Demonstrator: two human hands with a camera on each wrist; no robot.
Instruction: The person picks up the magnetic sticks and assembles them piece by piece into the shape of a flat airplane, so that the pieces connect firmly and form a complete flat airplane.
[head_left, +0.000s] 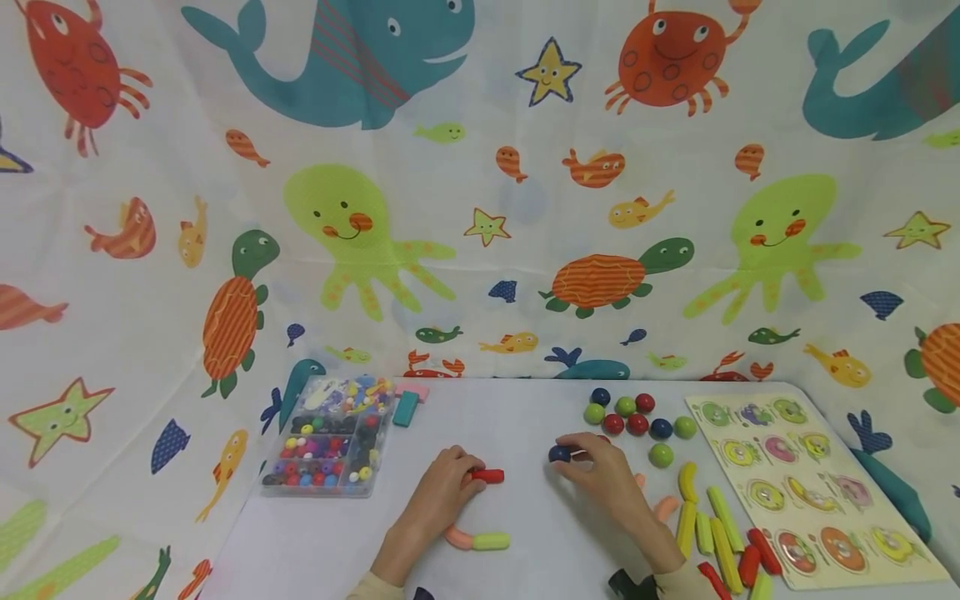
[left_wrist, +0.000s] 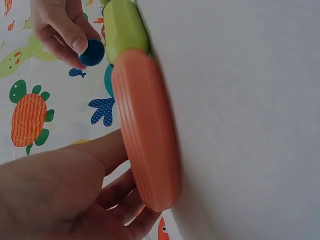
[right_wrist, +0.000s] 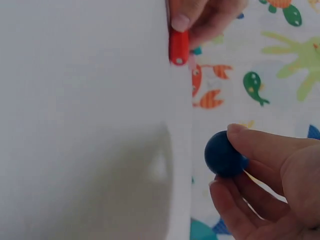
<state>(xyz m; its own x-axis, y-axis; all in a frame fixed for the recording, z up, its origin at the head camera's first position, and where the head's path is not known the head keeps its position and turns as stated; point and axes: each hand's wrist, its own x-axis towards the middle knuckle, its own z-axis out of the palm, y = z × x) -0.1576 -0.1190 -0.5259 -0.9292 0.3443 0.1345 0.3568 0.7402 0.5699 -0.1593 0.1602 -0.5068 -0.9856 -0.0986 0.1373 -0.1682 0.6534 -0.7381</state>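
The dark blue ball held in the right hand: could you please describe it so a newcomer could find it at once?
On the white table, look left of the cluster of loose balls. The right hand pinches the dark blue ball at its fingertips. Unlike its neighbours lying loose, it is the only ball held, facing the red stick in the left hand.

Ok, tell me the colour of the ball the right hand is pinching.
Dark blue. The ball shows best in the right wrist view, pinched in the right hand.

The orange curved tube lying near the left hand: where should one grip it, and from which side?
Probably grip the orange curved tube at mid-arc from above, fingers across its width; it lies flat, with a green tube joined at one end.
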